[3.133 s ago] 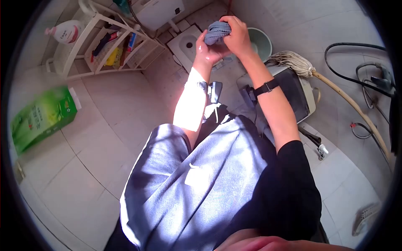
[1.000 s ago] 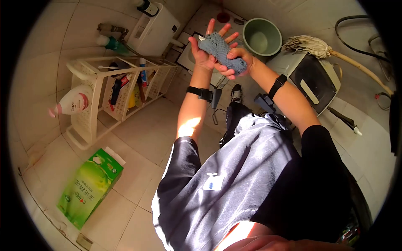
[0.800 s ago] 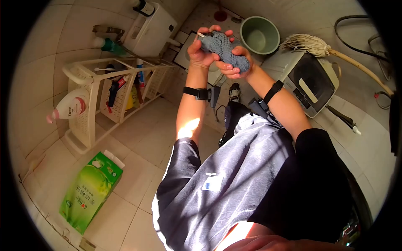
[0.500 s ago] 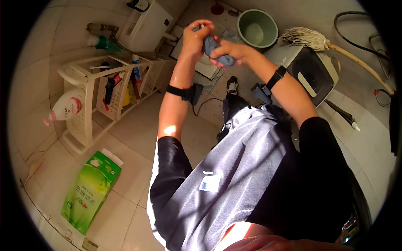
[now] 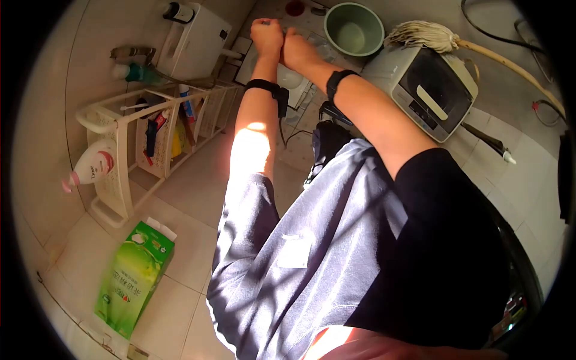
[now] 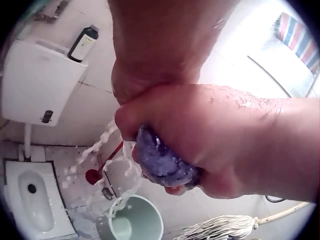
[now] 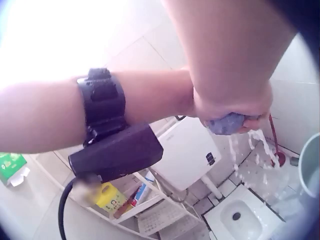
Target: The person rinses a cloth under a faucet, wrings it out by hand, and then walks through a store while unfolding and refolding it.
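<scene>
Both hands hold a wet blue-grey cloth [image 6: 165,160] bunched and twisted between them. In the head view my left hand [image 5: 267,37] and right hand [image 5: 298,51] are fists side by side, hiding most of the cloth. From the left wrist view, an end of the cloth bulges out below my right hand [image 6: 190,120], and water streams down from it. The right wrist view also shows the cloth [image 7: 227,124] poking out under the curled fingers, with water falling. The squat toilet [image 7: 240,217] lies on the floor below.
A green basin [image 5: 354,30] stands beyond the hands. Right of them are a grey-and-black appliance [image 5: 429,90] and a string mop [image 5: 426,36]. A white rack [image 5: 126,150] with a pump bottle [image 5: 96,161] and a green package [image 5: 135,276] lie to the left.
Earlier the cloth lay folded across the open left palm. The left hand then closed on it, and both hands moved away from the body, twisting it; water now runs out.
</scene>
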A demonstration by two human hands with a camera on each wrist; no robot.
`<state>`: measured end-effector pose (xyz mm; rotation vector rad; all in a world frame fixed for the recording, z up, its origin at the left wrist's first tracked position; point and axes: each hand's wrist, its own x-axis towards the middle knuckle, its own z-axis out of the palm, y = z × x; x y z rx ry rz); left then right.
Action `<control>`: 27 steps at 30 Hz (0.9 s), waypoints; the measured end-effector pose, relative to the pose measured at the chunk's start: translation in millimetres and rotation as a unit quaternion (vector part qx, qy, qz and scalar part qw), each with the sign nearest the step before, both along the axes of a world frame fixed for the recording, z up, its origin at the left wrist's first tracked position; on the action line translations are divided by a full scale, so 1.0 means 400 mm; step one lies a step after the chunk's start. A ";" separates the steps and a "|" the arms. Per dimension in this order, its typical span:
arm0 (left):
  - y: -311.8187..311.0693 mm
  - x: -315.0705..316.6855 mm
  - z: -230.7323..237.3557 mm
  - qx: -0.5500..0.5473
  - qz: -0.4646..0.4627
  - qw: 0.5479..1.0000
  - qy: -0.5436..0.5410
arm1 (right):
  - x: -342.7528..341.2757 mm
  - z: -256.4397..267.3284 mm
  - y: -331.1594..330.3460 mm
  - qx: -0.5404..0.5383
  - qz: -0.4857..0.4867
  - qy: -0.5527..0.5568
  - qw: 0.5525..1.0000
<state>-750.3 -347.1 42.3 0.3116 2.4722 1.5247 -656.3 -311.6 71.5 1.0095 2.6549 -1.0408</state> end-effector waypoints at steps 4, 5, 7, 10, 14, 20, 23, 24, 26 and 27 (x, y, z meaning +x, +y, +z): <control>0.026 -0.010 -0.026 0.047 0.058 0.997 -0.027 | 0.013 0.025 0.015 0.043 0.065 0.004 0.997; 0.026 -0.012 -0.023 0.048 0.066 0.994 -0.068 | 0.010 0.021 0.021 0.044 0.065 0.004 0.997; -0.001 -0.021 -0.018 0.050 0.026 0.986 -0.158 | 0.007 0.010 0.018 0.044 0.070 0.010 0.997; -0.001 -0.005 0.018 0.146 0.040 0.965 -0.214 | 0.032 0.030 0.040 -0.024 0.092 0.050 0.994; -0.038 -0.005 0.115 0.234 0.039 0.918 -0.319 | 0.048 0.107 0.089 -0.154 0.147 0.012 0.977; -0.150 -0.016 0.207 0.537 -0.188 0.626 -0.532 | 0.089 0.180 0.126 -0.714 0.163 0.063 0.678; -0.126 0.015 0.226 0.566 -0.232 0.606 -0.508 | 0.099 0.214 0.102 -0.846 0.168 0.073 0.501; -0.105 0.032 0.247 0.566 -0.230 0.606 -0.509 | 0.096 0.218 0.093 -0.868 0.202 0.093 0.444; -0.053 0.065 0.297 0.649 -0.397 0.426 -0.490 | 0.095 0.222 0.078 -0.887 0.233 0.109 0.383; -0.043 0.082 0.338 0.671 -0.412 0.433 -0.439 | 0.097 0.223 0.063 -0.897 0.233 0.123 0.356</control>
